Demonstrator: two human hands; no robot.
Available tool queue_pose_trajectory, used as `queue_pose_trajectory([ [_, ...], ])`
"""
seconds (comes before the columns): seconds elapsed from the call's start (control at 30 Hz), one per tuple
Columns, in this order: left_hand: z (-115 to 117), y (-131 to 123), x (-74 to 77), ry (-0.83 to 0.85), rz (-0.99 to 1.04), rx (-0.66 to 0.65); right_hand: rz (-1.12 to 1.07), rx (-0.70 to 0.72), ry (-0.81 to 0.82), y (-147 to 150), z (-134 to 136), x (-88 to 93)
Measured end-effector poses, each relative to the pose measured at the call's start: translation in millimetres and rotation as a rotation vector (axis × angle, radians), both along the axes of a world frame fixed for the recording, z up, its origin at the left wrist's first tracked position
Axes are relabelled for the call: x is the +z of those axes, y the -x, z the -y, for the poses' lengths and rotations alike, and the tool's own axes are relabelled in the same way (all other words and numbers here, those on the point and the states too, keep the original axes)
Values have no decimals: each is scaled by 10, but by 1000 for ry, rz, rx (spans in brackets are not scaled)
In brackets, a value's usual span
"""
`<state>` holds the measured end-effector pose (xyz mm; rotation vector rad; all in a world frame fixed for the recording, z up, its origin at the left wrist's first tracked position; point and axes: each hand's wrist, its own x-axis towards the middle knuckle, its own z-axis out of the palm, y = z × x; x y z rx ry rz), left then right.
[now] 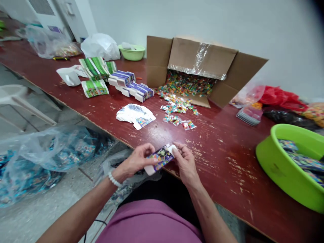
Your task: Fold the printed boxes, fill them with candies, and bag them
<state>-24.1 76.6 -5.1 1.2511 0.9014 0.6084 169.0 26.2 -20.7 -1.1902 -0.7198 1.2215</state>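
Note:
A small printed carton [162, 157], dark purple with colourful pictures, is held at the table's front edge. My left hand [140, 158] grips its lower left end, thumb lying across the printed face. At the upper right end, the fingers of my right hand [184, 159] pinch a white flap. Whether anything is inside the carton cannot be seen. Just beyond lies a fanned pile of flat white cartons [135, 114]. Small wrapped sweets [174, 119] are scattered to the right of that pile.
An open cardboard box [202, 57] spills wrapped sweets at the back. Bundled purple cartons [140, 91] and green cartons [95, 88] stand back left, near a white mug [68, 77]. A green tub [280, 168] with packets sits right. Clear bags of blue packets [73, 148] lie below left.

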Motion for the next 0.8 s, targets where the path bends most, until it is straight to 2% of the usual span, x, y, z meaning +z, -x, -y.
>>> queue_pose_trajectory([
  [0.07, 205, -26, 13, 278, 146, -223, 37, 67, -37, 59, 45, 84],
  [0.13, 326, -55, 24, 481, 278, -409, 118, 131, -56, 78, 99, 155],
  [0.17, 362, -72, 24, 555, 341, -463, 156, 159, -66, 75, 125, 187],
  [0.23, 404, -112, 12, 632, 423, -493, 200, 207, -88, 54, 171, 240],
  [0.3, 427, -153, -11, 635, 441, -460, 216, 248, -108, 29, 206, 280],
  [0.47, 459, -226, -23, 504, 377, -364, 151, 321, -94, 1, 239, 327],
  [0.57, 465, -232, 14, 433, 307, -260, 47, 272, -74, 4, 242, 333],
  [0.67, 471, -235, 38, 405, 273, -144, -12, 245, -59, 16, 258, 302],
  [0.8, 487, -295, -3, 387, 265, -39, 4, 358, -10, 62, 303, 211],
])
